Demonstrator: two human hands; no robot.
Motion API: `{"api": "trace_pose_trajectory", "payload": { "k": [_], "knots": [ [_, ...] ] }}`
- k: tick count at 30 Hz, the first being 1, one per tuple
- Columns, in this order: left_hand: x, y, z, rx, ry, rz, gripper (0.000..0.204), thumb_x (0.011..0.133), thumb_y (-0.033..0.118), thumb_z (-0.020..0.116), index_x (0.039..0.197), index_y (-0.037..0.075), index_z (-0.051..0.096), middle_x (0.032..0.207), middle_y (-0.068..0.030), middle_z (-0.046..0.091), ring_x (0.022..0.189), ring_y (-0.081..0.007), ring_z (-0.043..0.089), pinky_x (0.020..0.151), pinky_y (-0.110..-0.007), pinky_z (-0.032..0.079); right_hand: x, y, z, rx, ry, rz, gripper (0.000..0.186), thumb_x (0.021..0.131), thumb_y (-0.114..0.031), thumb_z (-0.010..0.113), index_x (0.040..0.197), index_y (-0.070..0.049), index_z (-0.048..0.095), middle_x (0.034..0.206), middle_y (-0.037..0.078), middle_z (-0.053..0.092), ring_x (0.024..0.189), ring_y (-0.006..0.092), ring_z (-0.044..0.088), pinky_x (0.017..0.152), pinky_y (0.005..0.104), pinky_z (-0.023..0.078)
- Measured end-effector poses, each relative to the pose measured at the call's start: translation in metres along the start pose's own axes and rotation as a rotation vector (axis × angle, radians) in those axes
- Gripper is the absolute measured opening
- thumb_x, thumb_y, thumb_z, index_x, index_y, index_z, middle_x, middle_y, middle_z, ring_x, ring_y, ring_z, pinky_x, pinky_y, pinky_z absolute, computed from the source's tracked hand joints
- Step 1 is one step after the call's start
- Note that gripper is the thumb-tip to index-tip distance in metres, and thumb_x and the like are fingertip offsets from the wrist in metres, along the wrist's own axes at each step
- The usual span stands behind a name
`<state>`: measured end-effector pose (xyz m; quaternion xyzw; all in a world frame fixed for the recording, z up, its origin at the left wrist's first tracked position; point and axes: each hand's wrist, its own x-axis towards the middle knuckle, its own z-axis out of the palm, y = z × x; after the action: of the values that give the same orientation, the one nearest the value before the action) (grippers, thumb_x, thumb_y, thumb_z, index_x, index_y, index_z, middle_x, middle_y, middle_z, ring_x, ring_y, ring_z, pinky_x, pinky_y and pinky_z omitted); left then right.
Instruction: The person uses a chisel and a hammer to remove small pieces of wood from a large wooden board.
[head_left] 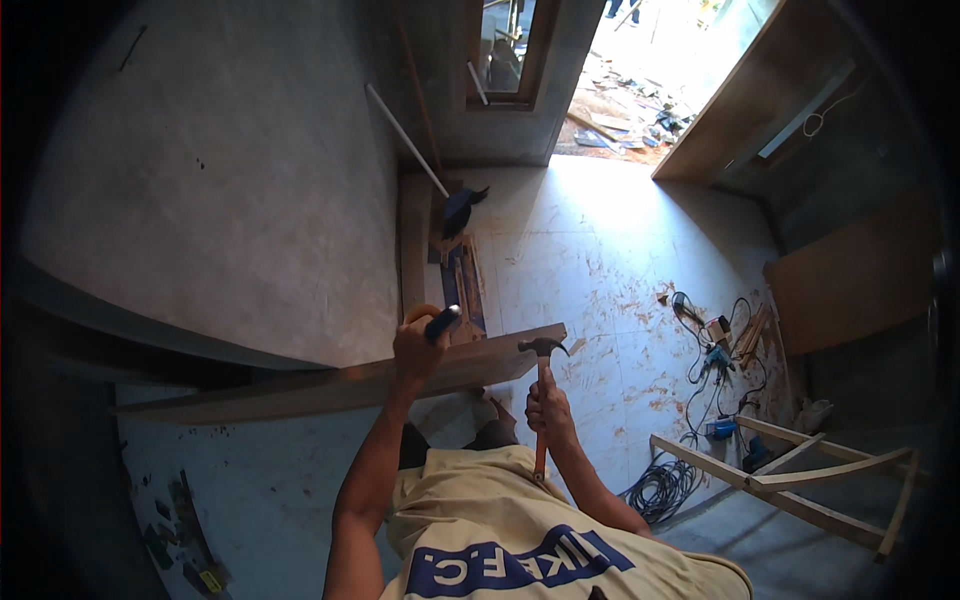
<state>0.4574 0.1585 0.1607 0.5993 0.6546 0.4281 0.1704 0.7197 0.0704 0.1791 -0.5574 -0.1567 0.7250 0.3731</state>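
Observation:
My left hand [418, 350] is closed around a chisel [440, 322] with a black handle and a shiny metal cap; its blade is hidden. That hand is over the top edge of a long wooden panel [480, 358], which stands on edge across in front of me by the wall end. In my right hand [550, 408] is a claw hammer [541, 445], gripped by its reddish-brown handle. The hammer's metal head is up, close to the panel's right end. A gap separates the hammer from the chisel.
Corded power tools [717, 357] lie among wood shavings on the pale tiled floor at right. Nearby are a coiled cable [662, 490] and a wooden frame [800, 502]. A broom [460, 208] leans on the left wall above wood strips [465, 285]. A bright doorway opens ahead.

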Motion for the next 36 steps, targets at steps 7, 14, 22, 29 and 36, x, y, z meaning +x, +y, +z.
{"api": "trace_pose_trajectory", "payload": {
  "k": [7, 14, 22, 29, 36],
  "knots": [
    [-0.026, 0.02, 0.017, 0.094, -0.029, 0.121, 0.024, 0.083, 0.024, 0.069, 0.068, 0.007, 0.061, 0.066, -0.018, 0.062, 0.064, -0.0382, 0.063, 0.057, -0.048, 0.049, 0.025, -0.007, -0.01, 0.007, -0.051, 0.022, 0.054, 0.097, -0.065, 0.046, 0.064, -0.024, 0.033, 0.05, -0.01, 0.029, 0.035, 0.003, 0.024, 0.031, 0.0219, 0.016],
    [-0.009, 0.053, 0.009, 0.074, 0.142, 0.127, 0.04, 0.09, 0.032, 0.065, 0.058, 0.009, 0.058, 0.053, -0.0162, 0.057, 0.05, -0.0357, 0.061, 0.049, -0.044, 0.047, -0.004, -0.046, 0.017, -0.081, 0.024, 0.012, 0.052, 0.098, -0.062, 0.047, 0.068, -0.021, 0.037, 0.052, -0.01, 0.026, 0.036, 0.0022, 0.022, 0.03, 0.0197, 0.016],
    [-0.015, 0.039, 0.005, 0.025, 0.182, 0.043, 0.04, 0.09, 0.029, 0.063, 0.057, 0.007, 0.058, 0.053, -0.016, 0.058, 0.049, -0.0325, 0.062, 0.049, -0.043, 0.048, -0.011, -0.044, 0.016, -0.13, -0.019, -0.039, 0.05, 0.099, -0.059, 0.049, 0.071, -0.019, 0.04, 0.054, -0.011, 0.027, 0.04, 0.0005, 0.023, 0.033, 0.0178, 0.017],
    [-0.011, 0.035, 0.009, 0.031, 0.2, 0.043, 0.039, 0.09, 0.03, 0.063, 0.057, 0.008, 0.06, 0.053, -0.0154, 0.059, 0.049, -0.0312, 0.064, 0.049, -0.042, 0.05, -0.011, -0.05, 0.024, -0.152, 0.015, 0.006, 0.052, 0.097, -0.063, 0.05, 0.069, -0.02, 0.037, 0.054, -0.01, 0.027, 0.04, 0.0006, 0.022, 0.033, 0.0187, 0.015],
    [-0.009, 0.036, 0.007, 0.007, 0.23, 0.03, 0.037, 0.089, 0.03, 0.066, 0.058, 0.009, 0.061, 0.05, -0.0142, 0.056, 0.047, -0.0315, 0.061, 0.049, -0.041, 0.047, -0.008, -0.049, 0.022, -0.122, -0.004, 0.013, 0.047, 0.1, -0.058, 0.047, 0.077, -0.018, 0.043, 0.054, -0.01, 0.027, 0.038, 0.0006, 0.021, 0.03, 0.0182, 0.015]
  ]
}}
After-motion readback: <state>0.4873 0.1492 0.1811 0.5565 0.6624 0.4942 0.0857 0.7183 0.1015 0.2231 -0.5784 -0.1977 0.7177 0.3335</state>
